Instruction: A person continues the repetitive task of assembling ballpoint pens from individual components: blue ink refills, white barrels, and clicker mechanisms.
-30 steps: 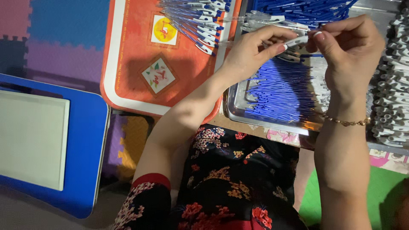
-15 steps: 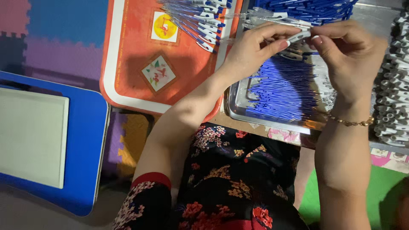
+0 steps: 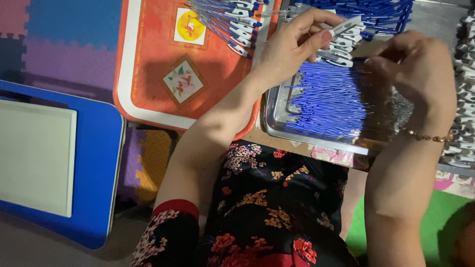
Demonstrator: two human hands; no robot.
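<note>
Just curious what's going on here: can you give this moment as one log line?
left hand: pinches white pen part | right hand: over metal tray of blue refills | orange tray: finished pens

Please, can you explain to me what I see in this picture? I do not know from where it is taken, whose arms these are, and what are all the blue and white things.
There is no machine here. The picture comes from a camera worn on a person's head, looking down, so the two bare arms are that person's own.

The left hand pinches a small white pen piece between thumb and fingers. The right hand, with a thin bracelet at the wrist, is curled close beside it; I cannot tell whether it holds anything.

Below the hands lies a metal tray full of thin blue refills. To its left is an orange tray with a small heap of finished pens. More white and grey pen parts are stacked at the right edge. A blue board with a white panel lies on coloured foam floor mats.
</note>
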